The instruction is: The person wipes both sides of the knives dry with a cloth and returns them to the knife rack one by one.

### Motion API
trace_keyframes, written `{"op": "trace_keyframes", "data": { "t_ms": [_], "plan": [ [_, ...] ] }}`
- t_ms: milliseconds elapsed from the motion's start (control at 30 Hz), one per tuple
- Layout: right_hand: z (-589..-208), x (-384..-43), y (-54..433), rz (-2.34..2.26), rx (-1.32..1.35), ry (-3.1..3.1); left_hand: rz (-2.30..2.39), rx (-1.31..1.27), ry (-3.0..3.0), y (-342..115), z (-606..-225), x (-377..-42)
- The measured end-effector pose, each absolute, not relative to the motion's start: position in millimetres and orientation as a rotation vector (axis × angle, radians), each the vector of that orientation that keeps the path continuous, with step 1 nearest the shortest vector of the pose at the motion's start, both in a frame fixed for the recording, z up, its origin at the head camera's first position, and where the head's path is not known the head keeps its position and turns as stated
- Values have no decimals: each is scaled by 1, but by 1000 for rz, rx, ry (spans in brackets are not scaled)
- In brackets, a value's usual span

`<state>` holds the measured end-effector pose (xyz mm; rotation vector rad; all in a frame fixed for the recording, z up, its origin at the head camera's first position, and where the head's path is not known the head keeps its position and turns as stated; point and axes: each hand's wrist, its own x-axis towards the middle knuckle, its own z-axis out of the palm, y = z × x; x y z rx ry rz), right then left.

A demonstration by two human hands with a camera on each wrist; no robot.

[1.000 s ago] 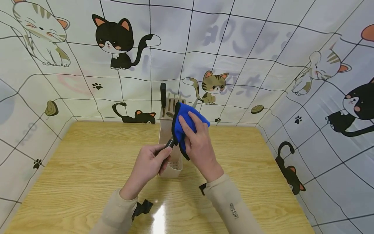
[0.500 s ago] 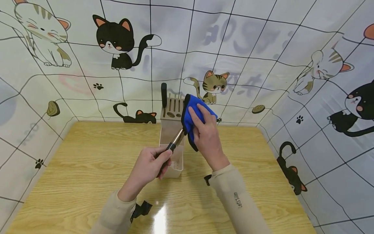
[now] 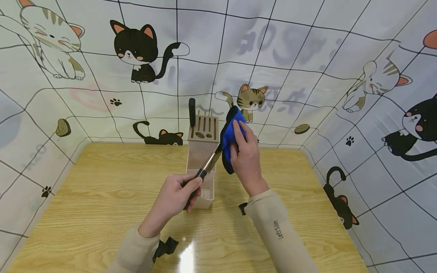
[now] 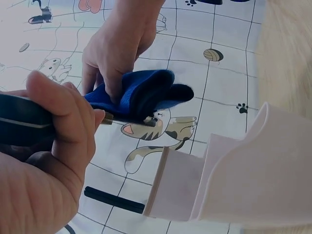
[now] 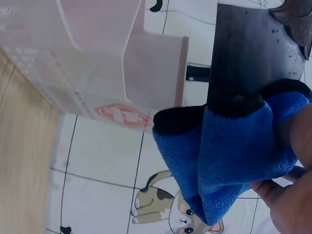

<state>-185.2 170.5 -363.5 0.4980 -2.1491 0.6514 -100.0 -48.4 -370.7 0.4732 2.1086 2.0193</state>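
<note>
My left hand (image 3: 178, 192) grips the black handle of a kitchen knife (image 3: 200, 174), which points up and to the right. In the right wrist view the broad grey blade of the knife (image 5: 256, 51) shows dark spots. A blue cloth with black edging (image 3: 228, 142) is folded over part of the blade. My right hand (image 3: 246, 157) pinches the cloth at the blade's far part, with fingers laid along its outer side. In the left wrist view the cloth (image 4: 141, 90) hides most of the blade.
Behind the hands stands a pale slotted knife holder (image 3: 202, 148) with a second black-handled tool (image 3: 192, 112) in its left slot. The wooden table (image 3: 126, 182) meets a cat-print sheet (image 3: 201, 30) at the back and sides.
The cloth and my right hand have moved up and right, away from the handle, baring more metal near it. My left hand stays nearly in place.
</note>
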Motion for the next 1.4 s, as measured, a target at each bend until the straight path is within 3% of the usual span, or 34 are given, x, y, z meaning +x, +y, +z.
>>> {"op": "trace_keyframes", "data": {
  "t_ms": [1400],
  "plan": [
    [-380, -144, 141, 570, 687, -2060, 2276, 210, 1903, -38, -367, -108]
  ]
}}
